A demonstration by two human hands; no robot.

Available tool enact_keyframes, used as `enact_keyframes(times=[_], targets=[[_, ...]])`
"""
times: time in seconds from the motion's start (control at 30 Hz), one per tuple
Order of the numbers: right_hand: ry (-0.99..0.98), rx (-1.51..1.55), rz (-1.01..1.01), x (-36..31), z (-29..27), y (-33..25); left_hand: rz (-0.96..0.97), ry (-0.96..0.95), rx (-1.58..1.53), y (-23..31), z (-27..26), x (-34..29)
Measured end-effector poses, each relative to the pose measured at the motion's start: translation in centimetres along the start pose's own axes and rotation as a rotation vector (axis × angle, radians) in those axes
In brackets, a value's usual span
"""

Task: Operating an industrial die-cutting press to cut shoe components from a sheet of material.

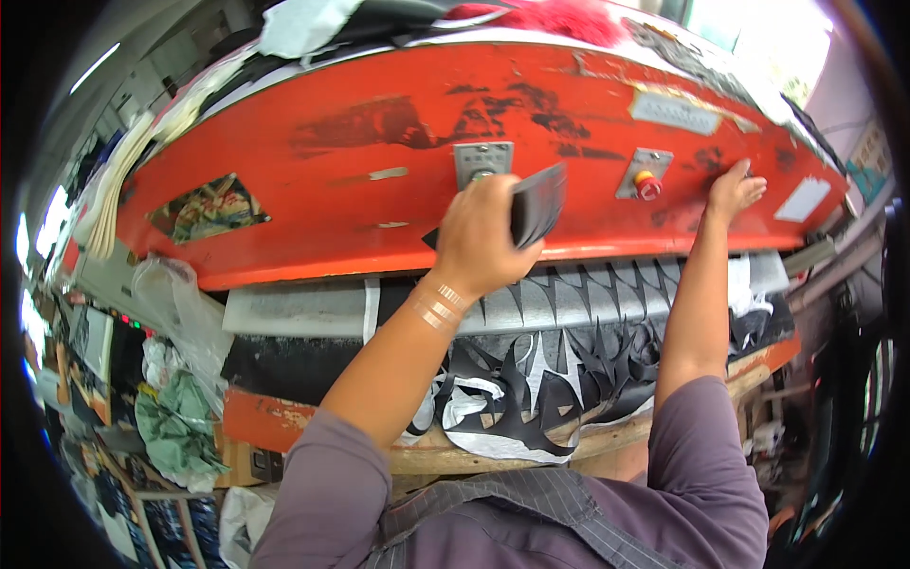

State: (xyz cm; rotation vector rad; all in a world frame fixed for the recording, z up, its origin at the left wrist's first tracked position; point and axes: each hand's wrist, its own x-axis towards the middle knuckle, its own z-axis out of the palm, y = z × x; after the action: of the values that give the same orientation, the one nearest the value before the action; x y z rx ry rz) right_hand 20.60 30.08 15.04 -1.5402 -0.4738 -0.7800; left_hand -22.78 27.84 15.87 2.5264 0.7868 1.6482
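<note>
My left hand (482,228) is closed around a small stack of thin black cut pieces (538,204). It is raised in front of the red machine beam (332,180), and its knuckles overlap the lower part of a grey switch plate (483,152). Whether the hand touches the switch is hidden. Beside the beam's right part, my right hand (736,192) has its fingers stretched out. A red push button (647,187) on another grey plate is just left of it. Below the beam, black sheet scraps with pointed cut-outs (517,389) hang over the front edge.
A pale flat bed (294,308) runs under the beam, with a wooden rail (417,462) along its front. Fabric and red fluffy material (569,21) lie on top of the beam. Clear plastic (185,308) and a green bag (175,427) are at the left.
</note>
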Motion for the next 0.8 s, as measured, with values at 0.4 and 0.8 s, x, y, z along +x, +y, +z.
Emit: enact_keyframes(times=[0.4,0.8], targets=[[-1.674,0.182,-0.234,-21.9,-29.4,-11.3,-0.779,-1.102,0.03,9.2,-16.3,-19.3],[-1.81,0.155,-0.897,-34.4,-37.2,-17.2,-0.759,-0.658,0.168,12.1,-16.9,-26.6]])
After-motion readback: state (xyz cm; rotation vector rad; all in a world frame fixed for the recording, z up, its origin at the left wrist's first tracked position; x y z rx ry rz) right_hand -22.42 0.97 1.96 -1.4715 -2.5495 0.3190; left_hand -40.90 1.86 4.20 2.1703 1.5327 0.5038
